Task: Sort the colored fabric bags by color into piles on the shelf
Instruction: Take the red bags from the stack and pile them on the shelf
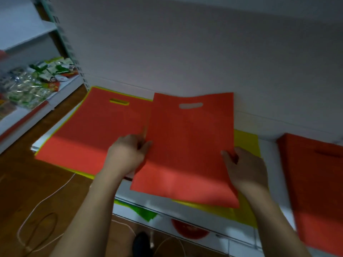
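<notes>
The left hand (128, 154) has its grip pinched on the left edge of a flat red bag (185, 145), fingers curled at the seam. The right hand (245, 169) grips the bag's right edge, thumb lying on top. Both forearms reach in from six o'clock. The bag is matte non-woven fabric, rectangular, with an oval handle slot near its far end, and lies at the centre of the white shelf (269, 164) over yellow bags (246, 143). At nine o'clock lies another red bag (92, 130) on yellow; at three o'clock, a red pile (315, 182).
</notes>
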A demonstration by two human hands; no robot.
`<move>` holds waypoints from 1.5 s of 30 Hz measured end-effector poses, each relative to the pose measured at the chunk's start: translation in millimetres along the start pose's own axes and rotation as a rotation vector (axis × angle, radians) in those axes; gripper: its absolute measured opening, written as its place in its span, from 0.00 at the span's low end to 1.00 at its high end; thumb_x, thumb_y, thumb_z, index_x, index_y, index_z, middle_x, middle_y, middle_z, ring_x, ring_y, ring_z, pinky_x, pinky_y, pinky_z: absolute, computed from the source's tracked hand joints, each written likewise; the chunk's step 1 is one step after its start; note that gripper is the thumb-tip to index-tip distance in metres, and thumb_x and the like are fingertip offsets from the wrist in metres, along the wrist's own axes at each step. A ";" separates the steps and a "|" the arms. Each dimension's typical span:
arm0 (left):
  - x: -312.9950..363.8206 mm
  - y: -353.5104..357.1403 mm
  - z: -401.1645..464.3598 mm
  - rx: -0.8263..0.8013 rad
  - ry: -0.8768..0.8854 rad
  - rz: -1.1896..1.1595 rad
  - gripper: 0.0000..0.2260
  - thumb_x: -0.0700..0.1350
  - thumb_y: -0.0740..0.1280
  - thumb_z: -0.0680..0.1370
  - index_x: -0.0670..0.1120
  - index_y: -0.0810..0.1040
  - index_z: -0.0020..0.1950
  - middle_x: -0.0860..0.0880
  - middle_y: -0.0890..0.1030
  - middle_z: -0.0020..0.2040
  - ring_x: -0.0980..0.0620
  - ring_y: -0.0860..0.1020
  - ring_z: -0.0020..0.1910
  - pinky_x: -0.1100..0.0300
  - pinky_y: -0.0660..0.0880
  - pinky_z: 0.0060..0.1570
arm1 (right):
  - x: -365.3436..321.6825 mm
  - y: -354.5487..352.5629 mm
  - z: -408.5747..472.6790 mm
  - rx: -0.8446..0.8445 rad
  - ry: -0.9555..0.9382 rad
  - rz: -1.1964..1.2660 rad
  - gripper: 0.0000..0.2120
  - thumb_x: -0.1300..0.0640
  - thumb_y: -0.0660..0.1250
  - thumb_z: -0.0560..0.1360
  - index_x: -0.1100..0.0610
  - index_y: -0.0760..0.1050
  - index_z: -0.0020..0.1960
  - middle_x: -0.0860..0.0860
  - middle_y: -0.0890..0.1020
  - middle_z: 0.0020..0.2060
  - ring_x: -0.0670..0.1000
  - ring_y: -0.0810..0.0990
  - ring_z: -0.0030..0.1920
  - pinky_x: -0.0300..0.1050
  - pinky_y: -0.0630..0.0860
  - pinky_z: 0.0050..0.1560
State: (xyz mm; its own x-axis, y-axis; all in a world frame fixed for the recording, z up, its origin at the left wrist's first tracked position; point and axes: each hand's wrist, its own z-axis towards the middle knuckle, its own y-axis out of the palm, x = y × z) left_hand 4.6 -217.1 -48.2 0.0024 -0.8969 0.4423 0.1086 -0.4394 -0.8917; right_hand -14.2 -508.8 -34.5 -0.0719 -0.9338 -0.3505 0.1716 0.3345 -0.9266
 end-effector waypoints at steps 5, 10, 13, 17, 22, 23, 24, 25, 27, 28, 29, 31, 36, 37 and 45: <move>111.3 49.5 -28.5 0.034 0.103 -0.049 0.20 0.58 0.58 0.76 0.47 0.64 0.29 0.44 0.77 0.30 0.39 0.78 0.38 0.57 0.61 0.31 | 103.1 -44.5 -19.0 0.109 0.144 -0.098 0.18 0.47 0.61 0.79 0.61 0.77 0.54 0.64 0.82 0.47 0.65 0.80 0.49 0.53 0.72 0.49; 203.3 100.8 -54.8 -0.033 0.165 -0.042 0.22 0.56 0.62 0.79 0.48 0.62 0.30 0.44 0.79 0.35 0.40 0.78 0.43 0.57 0.63 0.33 | 205.3 -74.2 -44.1 0.286 0.231 -0.113 0.16 0.49 0.66 0.76 0.63 0.76 0.43 0.65 0.80 0.36 0.66 0.80 0.39 0.54 0.74 0.42; 253.6 131.0 -63.2 -0.112 0.223 -0.037 0.21 0.57 0.62 0.79 0.49 0.63 0.30 0.43 0.80 0.38 0.40 0.79 0.46 0.56 0.63 0.34 | 262.1 -86.2 -59.3 0.400 0.265 -0.094 0.16 0.51 0.68 0.75 0.63 0.75 0.37 0.63 0.78 0.29 0.65 0.79 0.32 0.53 0.75 0.36; 311.0 170.2 -69.1 -0.317 0.280 0.029 0.18 0.60 0.59 0.80 0.48 0.71 0.38 0.44 0.82 0.47 0.42 0.79 0.51 0.56 0.67 0.38 | 324.5 -98.2 -62.8 0.344 0.321 -0.072 0.15 0.51 0.66 0.77 0.62 0.73 0.38 0.59 0.77 0.32 0.63 0.78 0.35 0.50 0.71 0.40; 340.1 194.3 -73.8 -0.285 0.251 0.382 0.26 0.65 0.53 0.79 0.44 0.75 0.56 0.42 0.79 0.57 0.42 0.78 0.56 0.55 0.72 0.52 | 361.8 -92.2 -65.0 0.180 0.539 -0.090 0.20 0.45 0.65 0.76 0.63 0.73 0.52 0.61 0.76 0.48 0.63 0.76 0.48 0.53 0.73 0.47; 341.3 195.7 -73.4 -0.305 0.221 0.402 0.27 0.65 0.52 0.79 0.44 0.75 0.57 0.42 0.78 0.58 0.42 0.78 0.57 0.55 0.72 0.53 | 362.7 -92.2 -64.1 0.177 0.558 -0.043 0.21 0.46 0.66 0.76 0.64 0.72 0.55 0.61 0.75 0.50 0.64 0.77 0.49 0.53 0.73 0.48; 342.1 196.9 -72.5 -0.325 0.208 0.415 0.27 0.65 0.52 0.80 0.44 0.75 0.57 0.42 0.78 0.59 0.42 0.77 0.58 0.55 0.71 0.54 | 364.0 -92.0 -61.6 0.164 0.577 0.001 0.22 0.46 0.66 0.76 0.64 0.71 0.58 0.61 0.75 0.52 0.64 0.77 0.51 0.53 0.72 0.50; 342.8 198.3 -72.0 -0.337 0.212 0.423 0.26 0.65 0.52 0.80 0.45 0.75 0.57 0.42 0.78 0.59 0.42 0.77 0.59 0.55 0.71 0.55 | 364.8 -92.8 -59.4 0.138 0.600 0.038 0.24 0.46 0.66 0.76 0.64 0.70 0.61 0.62 0.74 0.55 0.64 0.76 0.53 0.53 0.72 0.51; 346.1 200.4 -71.4 -0.340 0.242 0.432 0.24 0.63 0.52 0.81 0.45 0.76 0.57 0.42 0.79 0.58 0.42 0.77 0.58 0.54 0.70 0.54 | 368.5 -94.4 -54.2 0.059 0.628 0.080 0.25 0.45 0.64 0.77 0.63 0.69 0.64 0.62 0.72 0.59 0.64 0.75 0.56 0.51 0.71 0.54; 348.3 201.4 -71.2 -0.341 0.255 0.433 0.23 0.62 0.52 0.81 0.45 0.75 0.57 0.42 0.79 0.58 0.42 0.77 0.58 0.54 0.70 0.54 | 370.9 -95.3 -52.3 0.020 0.631 0.082 0.24 0.45 0.63 0.78 0.63 0.71 0.64 0.62 0.73 0.59 0.64 0.75 0.56 0.50 0.71 0.53; 350.3 202.3 -70.8 -0.346 0.263 0.433 0.23 0.61 0.52 0.81 0.45 0.75 0.57 0.42 0.79 0.58 0.42 0.77 0.58 0.54 0.70 0.54 | 373.7 -96.1 -50.3 -0.007 0.632 0.084 0.24 0.44 0.62 0.78 0.62 0.72 0.63 0.62 0.74 0.59 0.63 0.76 0.56 0.49 0.71 0.52; 352.9 202.7 -69.9 -0.356 0.261 0.429 0.22 0.61 0.52 0.81 0.45 0.75 0.58 0.42 0.79 0.58 0.42 0.77 0.58 0.54 0.70 0.54 | 377.8 -96.1 -47.3 -0.031 0.626 0.089 0.23 0.43 0.62 0.77 0.61 0.75 0.60 0.62 0.76 0.57 0.62 0.77 0.54 0.49 0.72 0.50; 350.0 199.6 -72.0 -0.369 0.249 0.367 0.22 0.61 0.52 0.81 0.45 0.75 0.56 0.41 0.79 0.57 0.41 0.76 0.58 0.54 0.70 0.54 | 371.4 -96.0 -46.4 -0.060 0.656 0.077 0.25 0.40 0.62 0.75 0.62 0.75 0.57 0.61 0.77 0.54 0.63 0.77 0.52 0.51 0.74 0.51; 348.2 199.3 -72.5 -0.369 0.249 0.345 0.22 0.61 0.52 0.81 0.45 0.75 0.55 0.42 0.79 0.57 0.42 0.77 0.58 0.54 0.70 0.53 | 367.8 -97.0 -47.3 -0.054 0.665 0.071 0.26 0.40 0.62 0.75 0.62 0.74 0.59 0.62 0.77 0.55 0.63 0.76 0.54 0.52 0.74 0.53; 316.9 165.3 -65.9 -0.332 0.170 0.104 0.17 0.61 0.59 0.79 0.48 0.76 0.50 0.46 0.81 0.52 0.45 0.77 0.56 0.56 0.71 0.51 | 253.5 -85.2 -43.1 0.240 0.326 -0.030 0.25 0.44 0.65 0.72 0.61 0.75 0.61 0.62 0.77 0.54 0.65 0.74 0.56 0.56 0.70 0.55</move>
State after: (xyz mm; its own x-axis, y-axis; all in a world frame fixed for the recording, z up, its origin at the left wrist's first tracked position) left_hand -42.1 -577.3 -61.8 -0.1709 -0.9208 0.3507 -0.2111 -0.3134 -0.9259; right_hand -89.4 -768.6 -50.2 -0.3817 -0.8405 -0.3844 0.3863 0.2328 -0.8925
